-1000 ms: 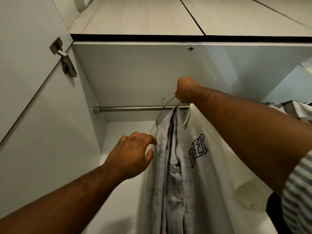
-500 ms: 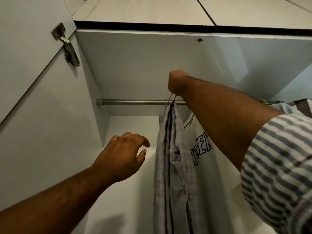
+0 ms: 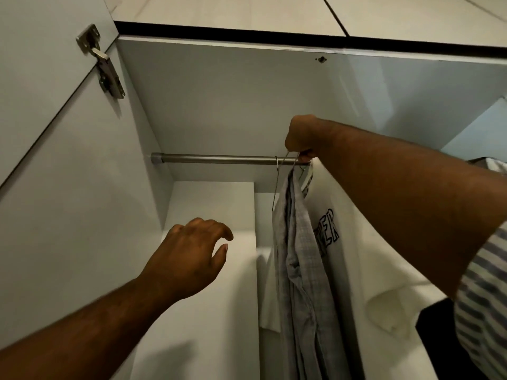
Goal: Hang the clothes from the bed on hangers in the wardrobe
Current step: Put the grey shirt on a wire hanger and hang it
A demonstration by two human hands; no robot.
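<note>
Hands reach up into the wardrobe: the right hand pinches a wire hanger at the rail, while the left hand hovers lower, loosely curled and holding nothing. A grey checked shirt hangs just below the right hand, touching a white T-shirt on its right. Bare rail runs left to the side wall.

A pale grey checked shirt hangs limp, folded lengthwise, from a thin silver wire hanger. My right hand pinches the hanger's top at the round grey metal rail of the white wardrobe. Just right of the shirt and touching it, a white T-shirt with black outlined lettering hangs with its collar up at the rail.
</note>
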